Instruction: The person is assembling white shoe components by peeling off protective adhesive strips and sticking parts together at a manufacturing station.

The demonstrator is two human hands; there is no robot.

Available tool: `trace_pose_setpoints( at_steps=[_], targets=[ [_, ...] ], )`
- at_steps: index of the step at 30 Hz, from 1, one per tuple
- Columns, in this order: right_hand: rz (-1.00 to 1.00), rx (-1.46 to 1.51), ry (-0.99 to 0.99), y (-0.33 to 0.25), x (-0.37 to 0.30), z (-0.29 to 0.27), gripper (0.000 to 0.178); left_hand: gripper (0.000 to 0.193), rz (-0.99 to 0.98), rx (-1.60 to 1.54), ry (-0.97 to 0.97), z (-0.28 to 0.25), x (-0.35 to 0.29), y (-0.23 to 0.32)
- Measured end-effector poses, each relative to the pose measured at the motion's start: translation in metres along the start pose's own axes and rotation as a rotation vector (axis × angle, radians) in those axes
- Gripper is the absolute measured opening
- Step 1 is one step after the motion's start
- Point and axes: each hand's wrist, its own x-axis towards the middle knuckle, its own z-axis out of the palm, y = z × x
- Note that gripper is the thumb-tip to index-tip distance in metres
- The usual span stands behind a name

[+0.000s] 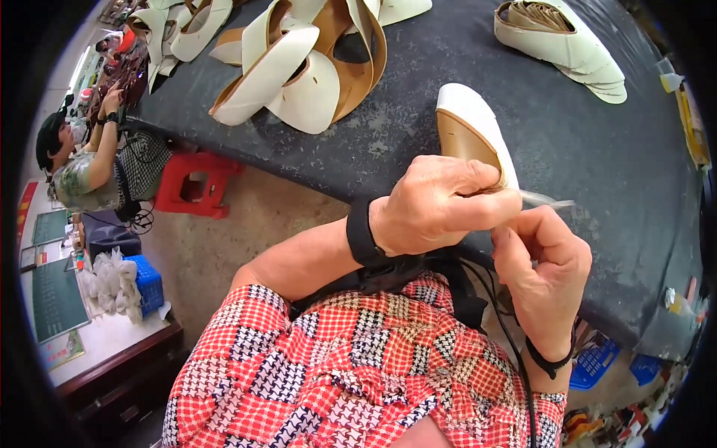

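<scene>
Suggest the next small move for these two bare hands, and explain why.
Perhaps bring the right hand up to the narrow, translucent strip: its end sticks out free beyond the fingers, while the left hand grips the curved white shoe upper with tan lining.

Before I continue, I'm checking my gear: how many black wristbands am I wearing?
2: one wide black band behind the left hand, around that wrist; one narrow black band behind the right hand, around its wrist. Likely none hidden.

One held white upper (468, 134), one red stool (216, 179)
</scene>
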Motion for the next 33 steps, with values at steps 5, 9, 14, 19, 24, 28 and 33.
trace_pose_setpoints(
  at_steps=[5, 9, 14, 19, 24, 28, 33],
  targets=[
    [0.194, 0.281, -0.007, 0.006, 0.011, -0.033, 0.008, 0.027, 0.020, -0.019, -0.031, 0.001, 0.001, 0.003],
    [0.167, 0.544, -0.103, 0.016, 0.023, -0.017, 0.026, 0.027, -0.047, -0.062, 0.100, 0.005, -0.006, 0.001],
    [0.032, 0.301, -0.163, 0.021, 0.029, -0.015, 0.021, 0.022, -0.143, -0.185, 0.143, 0.000, -0.003, 0.008],
    [-0.227, 0.168, -0.129, 0.026, 0.037, -0.007, 0.014, 0.015, -0.354, -0.238, 0.174, -0.003, -0.005, 0.019],
    [-0.384, -0.118, 0.015, 0.017, 0.037, -0.003, 0.015, 0.010, -0.808, -0.493, 0.161, -0.010, 0.003, 0.026],
    [-0.507, -0.286, 0.230, 0.011, 0.023, 0.006, 0.017, 0.010, -0.947, -0.558, 0.070, -0.017, 0.012, 0.025],
    [-0.540, -0.122, 0.118, 0.022, 0.014, 0.021, 0.021, 0.009, -1.047, -0.799, 0.066, -0.023, 0.032, 0.026]
  ],
)
